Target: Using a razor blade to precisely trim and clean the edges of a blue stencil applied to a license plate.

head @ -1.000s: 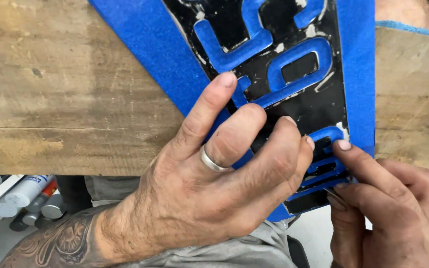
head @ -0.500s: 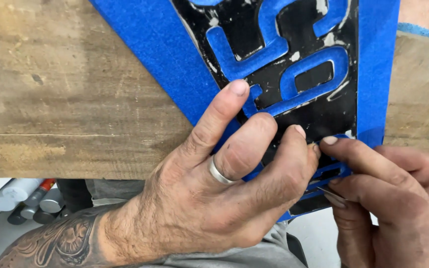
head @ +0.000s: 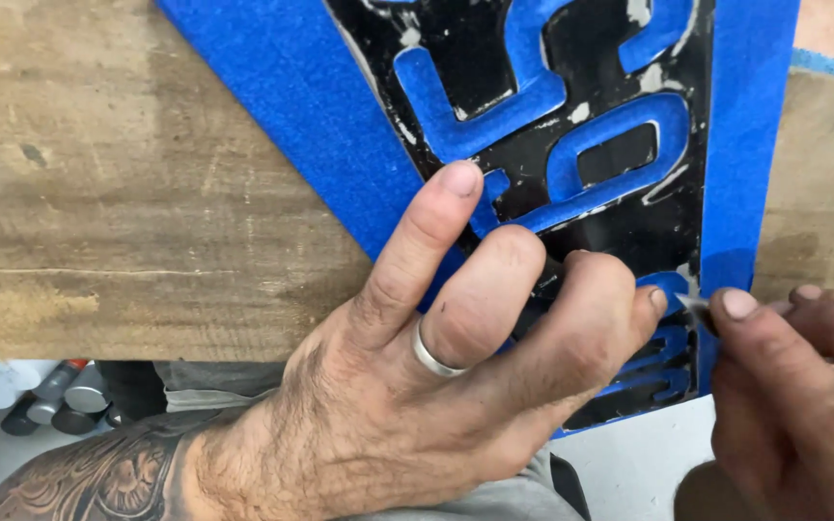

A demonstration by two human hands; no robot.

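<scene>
Worn wooden bench (head: pixel 127 222); seemingly pale floor (head: pixel 629 473) below.

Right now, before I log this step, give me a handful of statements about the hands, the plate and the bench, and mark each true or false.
1. The left hand presses its fingers flat on the black plate. True.
2. The plate's raised characters are covered in red tape. False: the blue tape covers them and borders the plate.
3. The left hand wears a ring. True.
4. The right hand rests far from the plate, on the wooden bench. False: its fingertips pinch a small pointed tool at the plate's taped edge.
5. Spray cans lie below the bench at lower left. True.
</scene>
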